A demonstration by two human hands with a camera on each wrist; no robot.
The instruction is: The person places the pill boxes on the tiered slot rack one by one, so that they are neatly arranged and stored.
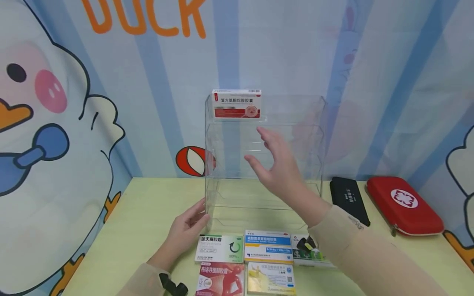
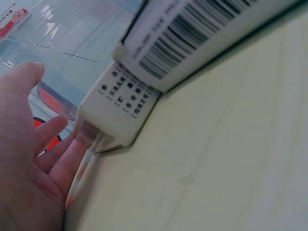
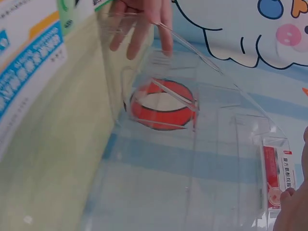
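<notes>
A red-and-white capsule box [image 1: 237,103] stands lengthwise along the top tier of a clear rack [image 1: 252,208], above and left of the nearer right hand [image 1: 279,168], fingers wide and empty, while the left hand's [image 1: 187,226] loose fingers touch the side.

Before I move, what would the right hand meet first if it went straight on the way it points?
Most likely the red-and-white box on the clear rack's top tier. The right hand aims up toward it, though depth is unclear and the rack could come first.
</notes>
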